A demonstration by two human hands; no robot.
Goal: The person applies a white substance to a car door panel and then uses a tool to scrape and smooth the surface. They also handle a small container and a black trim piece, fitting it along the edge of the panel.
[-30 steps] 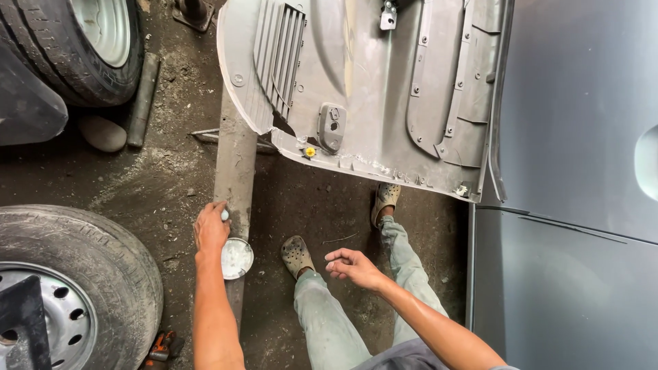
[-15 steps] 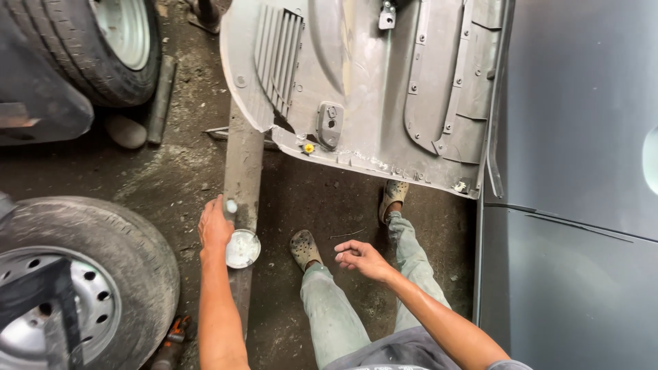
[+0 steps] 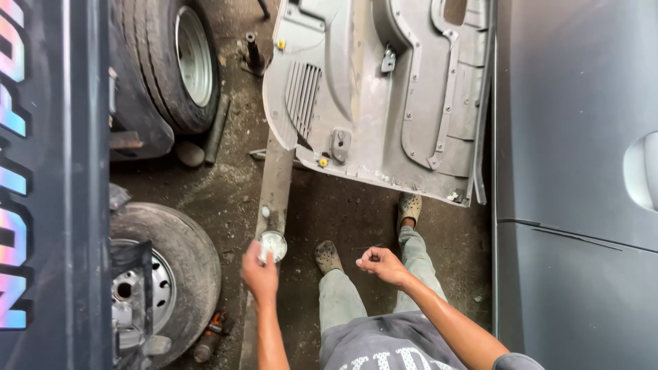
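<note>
I look down at my legs on a dirty workshop floor. My left hand [image 3: 260, 275] reaches to a small round white lid-like container [image 3: 273, 244] that rests on a long grey metal strip [image 3: 276, 185], with its fingers at the container's edge. My right hand [image 3: 379, 264] hangs in front of my knees with fingers curled; whether it pinches something small I cannot tell. A grey plastic door trim panel [image 3: 384, 96] with a speaker grille stands just beyond my feet.
A wheel with a steel rim [image 3: 161, 274] lies at left, another tyre [image 3: 175, 65] farther back. A dark vehicle body edge [image 3: 51, 185] fills the far left. A grey car door [image 3: 576, 185] stands at right. A small tool [image 3: 209, 336] lies by the near wheel.
The view has shifted right and back, so a dark vehicle edge now fills the left. My left hand has moved from above the white container to below it. My right hand stays curled.
</note>
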